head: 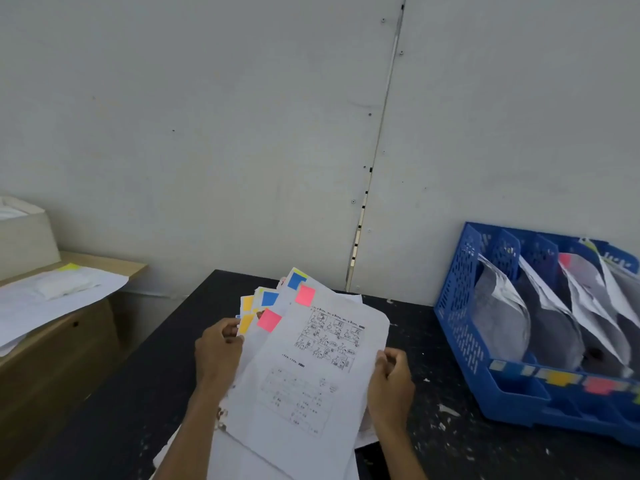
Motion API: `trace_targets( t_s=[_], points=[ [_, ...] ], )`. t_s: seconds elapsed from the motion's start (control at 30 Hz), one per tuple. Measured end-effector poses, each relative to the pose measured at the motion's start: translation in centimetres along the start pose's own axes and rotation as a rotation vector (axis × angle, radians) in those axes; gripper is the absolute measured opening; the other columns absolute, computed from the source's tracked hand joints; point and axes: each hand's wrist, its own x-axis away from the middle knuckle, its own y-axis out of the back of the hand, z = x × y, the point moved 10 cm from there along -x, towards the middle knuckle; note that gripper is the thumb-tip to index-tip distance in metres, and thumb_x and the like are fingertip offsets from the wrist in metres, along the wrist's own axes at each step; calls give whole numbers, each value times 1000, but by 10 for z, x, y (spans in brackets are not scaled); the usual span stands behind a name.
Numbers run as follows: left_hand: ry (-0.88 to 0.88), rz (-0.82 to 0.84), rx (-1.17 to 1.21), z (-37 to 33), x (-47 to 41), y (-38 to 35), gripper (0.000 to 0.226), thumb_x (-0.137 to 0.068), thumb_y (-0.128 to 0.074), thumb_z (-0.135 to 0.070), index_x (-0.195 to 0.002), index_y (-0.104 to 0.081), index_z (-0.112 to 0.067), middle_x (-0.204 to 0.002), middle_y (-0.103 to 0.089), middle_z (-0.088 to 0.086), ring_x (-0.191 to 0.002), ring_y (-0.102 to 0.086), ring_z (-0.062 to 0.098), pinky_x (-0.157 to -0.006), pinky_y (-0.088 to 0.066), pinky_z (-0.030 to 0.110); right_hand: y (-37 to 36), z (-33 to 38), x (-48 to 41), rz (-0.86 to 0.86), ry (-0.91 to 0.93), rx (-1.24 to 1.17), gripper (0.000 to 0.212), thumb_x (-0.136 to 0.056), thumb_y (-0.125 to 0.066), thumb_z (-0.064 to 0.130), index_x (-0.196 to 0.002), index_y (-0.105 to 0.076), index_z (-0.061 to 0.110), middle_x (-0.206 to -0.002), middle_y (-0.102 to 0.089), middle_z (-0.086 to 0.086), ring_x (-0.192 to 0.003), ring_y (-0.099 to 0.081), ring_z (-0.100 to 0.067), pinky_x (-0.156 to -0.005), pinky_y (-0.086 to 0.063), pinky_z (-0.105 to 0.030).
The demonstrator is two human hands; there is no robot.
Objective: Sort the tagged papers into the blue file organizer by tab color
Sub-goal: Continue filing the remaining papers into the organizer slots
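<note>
I hold a fanned stack of tagged papers (pixel 311 368) above the black table (pixel 145 375). The top sheet shows printed cartoons and a pink tab (pixel 269 320); more pink, blue and yellow tabs stick out behind it. My left hand (pixel 218 351) grips the stack's left edge near the tabs. My right hand (pixel 393 379) pinches the right edge of the top sheet. The blue file organizer (pixel 460 327) lies at the right with several curled sheets in its slots and colored labels along its front rail.
A wooden cabinet (pixel 59 358) stands at the left with loose white sheets (pixel 52 292) and a yellow tab on top, beside a beige box (pixel 24 237). A white panel wall runs behind. More papers lie under my arms at the table's near edge.
</note>
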Motion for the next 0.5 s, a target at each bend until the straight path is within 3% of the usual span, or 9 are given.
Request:
trace_targets(
  t_s=[0.2,0.33,0.43,0.5],
  points=[
    [-32,-19,-102,-9,1,-2,48,-86,-68,-4,-131,-55,-10,-125,-59,15,-107,-61,32,-95,-49,47,-16,-9,1,178,-131,-228,49,-67,-87,18,-104,-56,23,-76,-72,-2,-66,-69,-10,-52,-47,-16],
    [-110,-50,-154,-36,10,-2,42,-85,-68,-5,-126,-60,-6,-125,-58,19,-108,-59,36,-92,-49,48,-20,-1,-1,263,-83,-203,11,-77,-78,14,-82,-71,20,-78,-74,3,-75,-71,-18,-58,-53,-22],
    [-245,50,-125,-74,28,-26,33,-86,-68,-8,-119,-66,-10,-119,-64,12,-99,-59,27,-87,-46,38,-2,28,-6,268,-13,-274,2,-89,-67,19,-91,-67,20,-87,-73,3,-80,-70,-13,-66,-56,-25],
    [-314,170,-44,-106,48,-54,32,-86,-69,-13,-118,-66,-17,-118,-64,2,-98,-55,15,-86,-39,27,20,52,-11,254,35,-341,6,-93,-61,22,-99,-62,22,-93,-71,5,-81,-69,-7,-67,-56,-24]
  ],
)
